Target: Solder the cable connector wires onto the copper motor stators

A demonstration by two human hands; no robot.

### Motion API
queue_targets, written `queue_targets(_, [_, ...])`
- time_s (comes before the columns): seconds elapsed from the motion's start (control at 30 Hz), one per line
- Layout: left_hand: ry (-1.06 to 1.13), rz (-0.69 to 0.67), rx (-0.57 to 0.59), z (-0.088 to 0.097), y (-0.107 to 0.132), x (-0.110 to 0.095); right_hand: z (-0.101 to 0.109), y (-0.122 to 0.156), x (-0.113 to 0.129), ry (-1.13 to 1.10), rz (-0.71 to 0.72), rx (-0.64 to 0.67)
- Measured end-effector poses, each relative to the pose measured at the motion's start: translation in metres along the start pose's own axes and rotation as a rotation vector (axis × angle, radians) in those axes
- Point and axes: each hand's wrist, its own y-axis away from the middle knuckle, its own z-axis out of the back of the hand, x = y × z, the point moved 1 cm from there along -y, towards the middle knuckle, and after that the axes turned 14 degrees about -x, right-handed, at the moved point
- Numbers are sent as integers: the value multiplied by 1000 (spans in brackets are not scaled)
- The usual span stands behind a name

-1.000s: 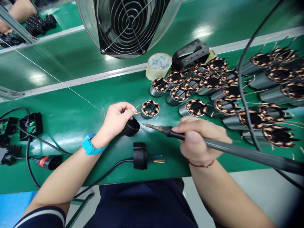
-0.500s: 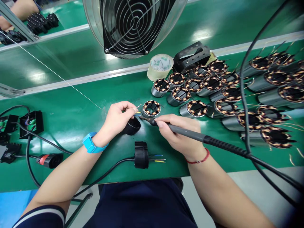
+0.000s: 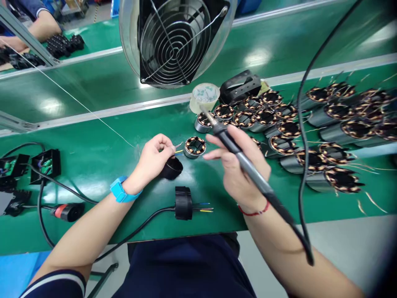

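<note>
My left hand (image 3: 156, 158) pinches thin wires (image 3: 179, 152), one of them yellow, between thumb and fingertips. Just below those fingertips a black round housing (image 3: 172, 168) rests on the bench, partly behind the hand. My right hand (image 3: 245, 169) is closed around the grey handle of a soldering iron (image 3: 246, 159), its tip pointing up and left toward the tape roll. Between the hands stands a copper-wound stator ring (image 3: 194, 147). Nearer the bench's front edge lies a black cable connector (image 3: 183, 203) with several bare-ended coloured wires.
Several wound stators (image 3: 310, 161) crowd the right side of the green bench (image 3: 124, 223). A tape roll (image 3: 204, 96) and a black metal bracket (image 3: 240, 87) stand behind. A fan (image 3: 178, 45) hangs overhead. The iron's black cord (image 3: 302, 124) loops at right; another person's arm (image 3: 43, 27) shows far left.
My right hand has swung the soldering iron's tip up and away from the wires at my left fingertips. My left hand keeps its pinch. The view has shifted slightly.
</note>
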Motion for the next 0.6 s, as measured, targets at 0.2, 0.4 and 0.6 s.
queue_targets(0.2, [-38,-36,30,1,3,-4,-19,-19,10,232,60,336])
queue_targets(0.4, [-97,-142,83,2,5,-7,-31,-20,2,203,44,362])
queue_targets(0.6, [-205,-258,124,4,6,-13,-32,-16,-3,44,-20,304])
